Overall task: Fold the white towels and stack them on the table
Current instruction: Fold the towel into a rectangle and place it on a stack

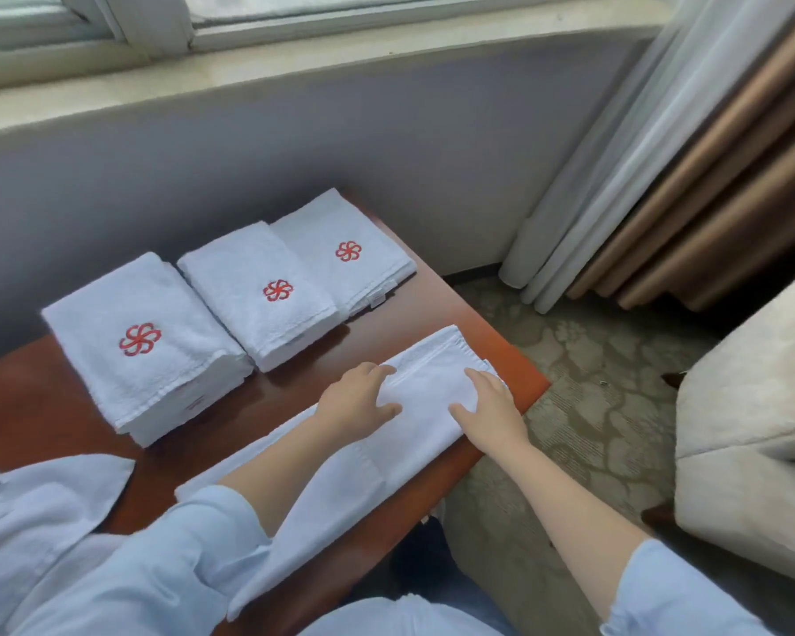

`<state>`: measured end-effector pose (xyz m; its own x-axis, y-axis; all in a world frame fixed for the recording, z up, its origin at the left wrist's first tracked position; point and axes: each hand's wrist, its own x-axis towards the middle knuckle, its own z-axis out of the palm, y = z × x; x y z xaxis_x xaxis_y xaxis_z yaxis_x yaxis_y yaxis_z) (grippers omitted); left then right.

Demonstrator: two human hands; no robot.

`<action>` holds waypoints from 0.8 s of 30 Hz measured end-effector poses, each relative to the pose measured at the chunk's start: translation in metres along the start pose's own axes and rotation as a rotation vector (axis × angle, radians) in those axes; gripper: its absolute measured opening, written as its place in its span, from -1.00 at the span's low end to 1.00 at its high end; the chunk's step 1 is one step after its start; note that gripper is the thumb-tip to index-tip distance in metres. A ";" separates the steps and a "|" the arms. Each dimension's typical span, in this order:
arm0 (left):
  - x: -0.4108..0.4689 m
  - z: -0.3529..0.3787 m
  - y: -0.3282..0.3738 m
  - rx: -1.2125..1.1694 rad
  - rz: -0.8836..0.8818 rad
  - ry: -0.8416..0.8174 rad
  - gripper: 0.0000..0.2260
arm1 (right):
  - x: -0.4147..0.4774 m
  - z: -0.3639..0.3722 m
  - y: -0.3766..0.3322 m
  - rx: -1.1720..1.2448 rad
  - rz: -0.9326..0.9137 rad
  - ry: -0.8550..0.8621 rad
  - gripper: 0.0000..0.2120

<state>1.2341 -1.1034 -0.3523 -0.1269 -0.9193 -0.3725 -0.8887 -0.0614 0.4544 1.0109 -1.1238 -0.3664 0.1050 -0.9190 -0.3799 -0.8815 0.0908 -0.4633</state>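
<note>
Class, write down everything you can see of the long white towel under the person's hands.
The long white towel is plain terry-looking cloth, folded into a narrow strip lying flat and diagonally across the brown table, its near end toward the person. A stitched band crosses it near the far end. The left hand and right hand rest flat on it.

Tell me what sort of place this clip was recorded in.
Most likely a hotel guest room. Stacks of folded white towels with a matching red logo sit on a wooden table, sheer and brown curtains hang by the window, and patterned carpet lies beside an upholstered armchair.
</note>
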 end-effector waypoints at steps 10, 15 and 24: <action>0.111 0.007 0.061 0.062 0.029 -0.031 -0.39 | 0.051 -0.021 0.042 0.039 0.144 0.007 -0.38; 0.155 0.012 0.078 0.142 0.038 -0.006 -0.39 | 0.072 -0.026 0.052 0.125 0.158 -0.058 -0.31; 0.182 -0.006 0.078 0.145 0.091 -0.208 -0.71 | 0.085 -0.030 0.052 0.032 0.134 -0.106 -0.47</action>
<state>1.1443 -1.2775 -0.3792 -0.2840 -0.8179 -0.5003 -0.9213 0.0882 0.3787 0.9601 -1.2081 -0.3991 0.0369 -0.8527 -0.5211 -0.8760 0.2234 -0.4275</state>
